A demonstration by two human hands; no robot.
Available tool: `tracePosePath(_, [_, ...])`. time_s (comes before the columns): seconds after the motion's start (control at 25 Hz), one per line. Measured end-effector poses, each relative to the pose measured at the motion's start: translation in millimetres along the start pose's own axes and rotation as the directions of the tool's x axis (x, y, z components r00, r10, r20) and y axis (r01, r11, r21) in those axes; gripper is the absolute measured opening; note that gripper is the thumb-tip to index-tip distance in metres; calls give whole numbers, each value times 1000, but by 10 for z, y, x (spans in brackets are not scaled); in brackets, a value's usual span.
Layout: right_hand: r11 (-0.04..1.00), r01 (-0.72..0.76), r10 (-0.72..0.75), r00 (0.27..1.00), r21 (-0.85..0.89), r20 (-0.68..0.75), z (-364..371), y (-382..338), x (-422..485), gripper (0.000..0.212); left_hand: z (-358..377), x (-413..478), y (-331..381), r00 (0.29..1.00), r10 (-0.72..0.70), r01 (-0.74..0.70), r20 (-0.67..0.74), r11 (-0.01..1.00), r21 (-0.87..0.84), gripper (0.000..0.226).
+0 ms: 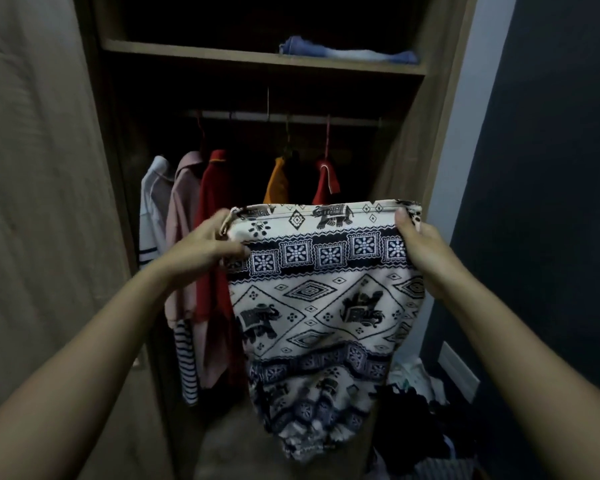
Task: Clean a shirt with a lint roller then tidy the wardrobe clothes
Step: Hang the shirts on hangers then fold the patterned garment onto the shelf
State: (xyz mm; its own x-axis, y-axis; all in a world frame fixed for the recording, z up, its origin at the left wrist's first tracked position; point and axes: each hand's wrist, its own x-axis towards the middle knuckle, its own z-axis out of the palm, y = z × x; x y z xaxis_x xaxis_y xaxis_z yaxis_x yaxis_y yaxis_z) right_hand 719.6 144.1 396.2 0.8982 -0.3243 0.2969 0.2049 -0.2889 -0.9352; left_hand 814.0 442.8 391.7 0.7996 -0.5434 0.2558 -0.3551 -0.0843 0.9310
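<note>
A cream garment printed with dark elephants and diamonds (pixel 323 299) hangs folded in front of the open wardrobe (pixel 264 57). My left hand (pixel 205 251) pinches its upper left corner, thumb on the front. On the other side my right hand (pixel 423 251) grips the upper right corner, thumb up along the top hem. The garment's lower end droops toward the floor. No lint roller is in view.
Behind the garment, several shirts hang on the rail: white (pixel 153 209), pink (pixel 182 220), red (pixel 212 220), orange (pixel 278 183), another red (pixel 326 181). Folded jeans (pixel 347 51) lie on the upper shelf. A heap of dark clothes (pixel 416 417) lies on the floor at lower right. The wardrobe door (pixel 39 202) stands open at left.
</note>
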Motion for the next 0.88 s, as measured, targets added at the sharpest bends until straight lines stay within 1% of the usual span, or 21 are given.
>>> tracePosePath(0.04, [995,-63,62,998,78,10,-14,-51,11,41,-34,13,11,998,20,-20,-52,1000,0,55])
tracePosePath(0.08, [973,-149,142,989,177,51,-39,-104,25,41,-50,39,33,991,42,-47,-125,998,-33,52])
tracePosePath(0.16, [879,-294,241,953,376,182,-79,-208,43,38,-20,111,88,954,121,-165,-273,976,-142,46])
tracePosePath(0.2, [831,-344,270,936,436,225,-73,-219,49,37,16,142,108,930,150,-224,-337,956,-192,41])
tracePosePath(0.24, [811,-389,308,919,438,245,-39,-186,46,38,61,155,110,911,156,-259,-383,937,-233,36])
tracePosePath(0.32, [823,-479,411,873,305,262,60,-23,19,47,139,144,43,893,141,-278,-427,919,-280,28])
tracePosePath(0.36, [837,-494,434,861,235,265,107,42,-8,49,160,118,-1,889,130,-275,-439,918,-287,24])
tracePosePath(0.44, [874,-456,408,877,166,255,156,117,-14,48,156,68,-57,888,99,-254,-450,920,-300,20])
tracePosePath(0.48, [881,-442,393,882,169,259,169,118,-11,47,123,39,-71,898,69,-227,-435,919,-323,16])
tracePosePath(0.52, [868,-451,387,877,209,285,181,91,-11,46,81,8,-80,915,39,-195,-401,914,-356,13])
tracePosePath(0.56, [840,-470,377,864,270,333,185,53,-10,45,38,-27,-89,936,23,-168,-352,907,-387,17])
tracePosePath(0.6, [805,-489,352,849,336,394,184,7,-13,44,-12,-49,-113,954,23,-153,-299,895,-418,27])
tracePosePath(0.68, [734,-511,255,818,447,516,165,-84,-16,45,-92,-86,-154,969,21,-139,-247,871,-471,42])
tracePosePath(0.72, [711,-516,206,803,478,560,142,-111,-15,46,-124,-89,-192,969,10,-127,-248,877,-463,44])
tracePosePath(0.8, [694,-523,145,774,495,616,91,-110,-4,48,-151,-64,-270,963,-11,-99,-268,915,-392,38])
tracePosePath(0.88, [697,-529,154,769,484,620,70,-68,1,48,-117,-18,-338,961,4,-89,-276,951,-295,25])
